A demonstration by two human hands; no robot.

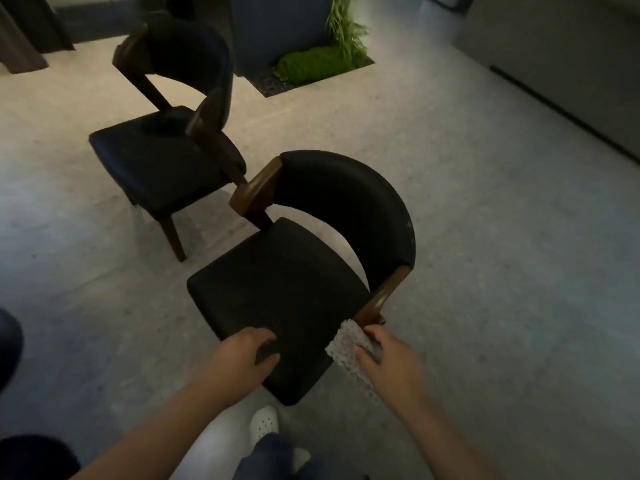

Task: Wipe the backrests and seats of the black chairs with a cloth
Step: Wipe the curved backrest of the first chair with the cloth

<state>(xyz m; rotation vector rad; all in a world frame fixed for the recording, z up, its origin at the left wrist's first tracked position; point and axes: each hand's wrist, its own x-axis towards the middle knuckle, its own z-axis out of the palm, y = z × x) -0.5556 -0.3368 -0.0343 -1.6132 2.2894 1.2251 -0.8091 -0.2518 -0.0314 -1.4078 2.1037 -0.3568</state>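
Two black chairs with brown wooden frames stand on the floor. The near chair [287, 296] is right in front of me, its curved backrest [349, 199] on the far right side. My left hand [247, 358] grips the front edge of its seat, fingers curled over the edge. My right hand [388, 362] holds a pale perforated cloth [346, 348] beside the seat's right corner, just below the wooden backrest post [379, 299]. The far chair [162, 157] stands behind and to the left, untouched.
A floor planter with green moss and ferns [315, 65] lies at the back. A grey cabinet or wall [561, 64] runs along the right. Dark curtains [24, 36] hang at the back left. My white shoe [265, 422] is under the seat's front edge. Grey floor [502, 254] spreads to the right.
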